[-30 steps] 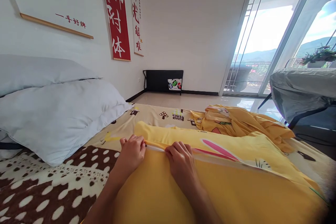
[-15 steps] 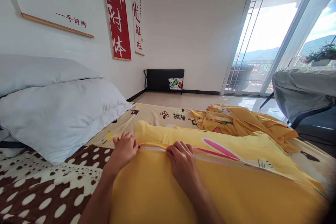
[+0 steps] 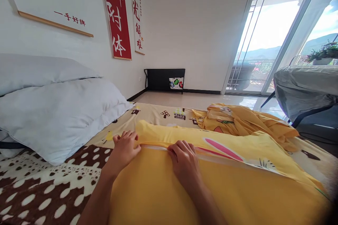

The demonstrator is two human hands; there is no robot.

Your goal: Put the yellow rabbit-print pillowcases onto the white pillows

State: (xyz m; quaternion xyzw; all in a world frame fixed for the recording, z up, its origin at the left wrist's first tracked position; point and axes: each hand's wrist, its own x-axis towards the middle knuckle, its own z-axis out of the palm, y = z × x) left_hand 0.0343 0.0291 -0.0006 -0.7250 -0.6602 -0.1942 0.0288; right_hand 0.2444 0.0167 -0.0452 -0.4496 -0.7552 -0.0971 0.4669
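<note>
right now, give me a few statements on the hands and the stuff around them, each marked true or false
1. The right hand pinches the edge of the yellow cover. True.
2. The left hand holds a cup. False: it is at the yellow cover.
3. A crumpled yellow cloth lies beyond the yellow cover, toward the right. True.
4. The white pillows lie right of both hands. False: they lie to the left.
5. The red banner has white writing. True.

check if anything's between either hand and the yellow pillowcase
Nothing visible does: the right hand pinches the yellow pillowcase along its seam, and the left hand is at the seam's left end. Bunched cloth lies beyond.
</note>
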